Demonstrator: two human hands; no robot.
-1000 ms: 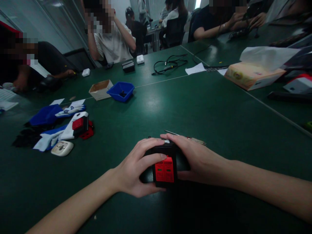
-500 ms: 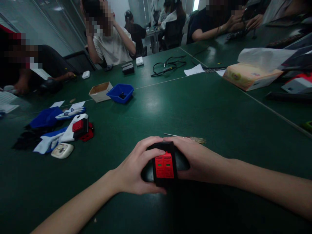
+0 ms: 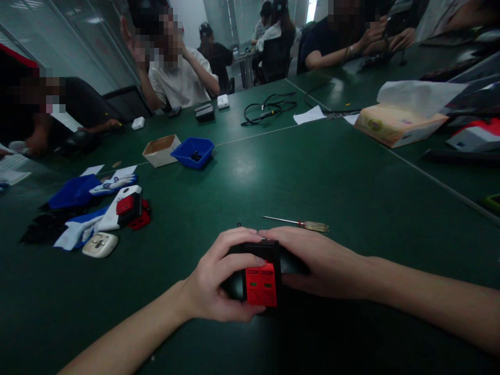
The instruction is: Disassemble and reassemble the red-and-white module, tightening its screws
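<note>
Both hands are wrapped around a black-and-red block-shaped electrical device point(image 3: 261, 291), whose red face has two small green windows. My left hand point(image 3: 221, 276) grips it from the left, with a fingertip at the top of the red face and the thumb by its lower edge. On the other side, my right hand point(image 3: 312, 258) holds the black body, fingers over its top edge and thumb low on the side. Just beyond the hands lies a screwdriver point(image 3: 299, 224) with a yellowish clear handle. A small dark piece point(image 3: 239, 225) shows past my left fingers.
On the left lie gloves point(image 3: 105, 216), a similar red-and-black device point(image 3: 130, 204) and a cream case point(image 3: 100, 245). Farther off are a blue bin point(image 3: 194, 152), a cardboard box point(image 3: 161, 151), a black cable point(image 3: 269, 107) and a tissue pack point(image 3: 398, 125). Several people sit around.
Both hands have drawn the device slightly nearer to me, and more of the screwdriver shows. My left thumb has come up against the red face's lower edge.
</note>
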